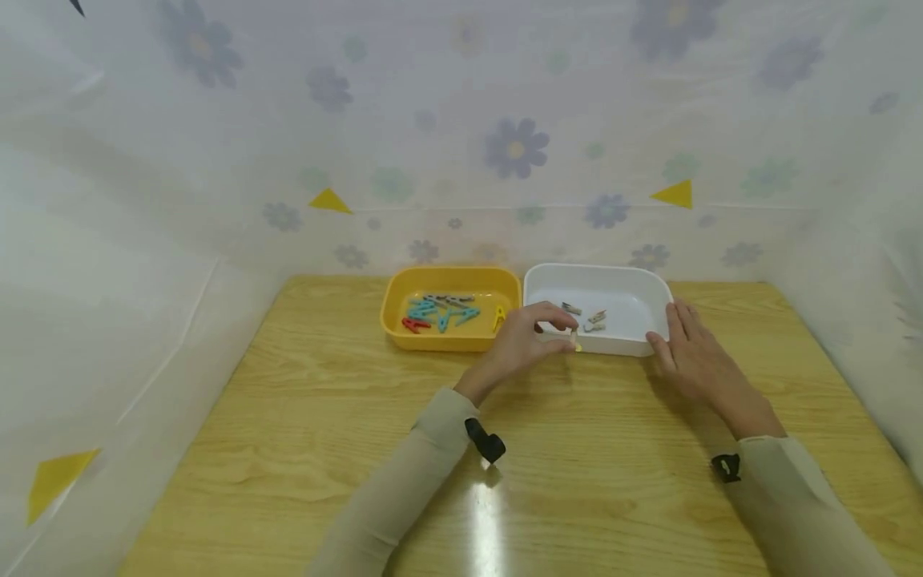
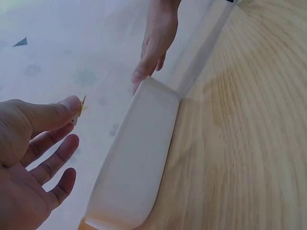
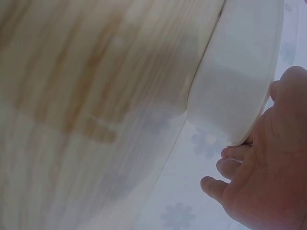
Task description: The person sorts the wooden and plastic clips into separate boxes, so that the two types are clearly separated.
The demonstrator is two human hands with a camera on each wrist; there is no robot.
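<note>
My left hand [image 1: 522,340] pinches a small, pale clothespin [image 1: 574,336] between thumb and fingertips, above the front rim of a white tray [image 1: 598,346]. In the left wrist view, the clothespin [image 2: 78,115] pokes out past the thumb, and the other fingers are spread loosely. Inside the white tray lie several wooden-looking clothespins [image 1: 597,317]. At that tray's front right corner, my right hand [image 1: 695,361] holds the wall, thumb at the front and fingers along the right side. The right wrist view shows the same hand [image 3: 268,167] around the corner.
Touching the white tray on its left is a yellow tray [image 1: 447,343] with several blue, red, grey and yellow plastic clothespins [image 1: 440,311]. Both stand at the back of a wood-grain table [image 1: 577,481]. A flowered white sheet [image 1: 461,160] hangs behind and at the sides.
</note>
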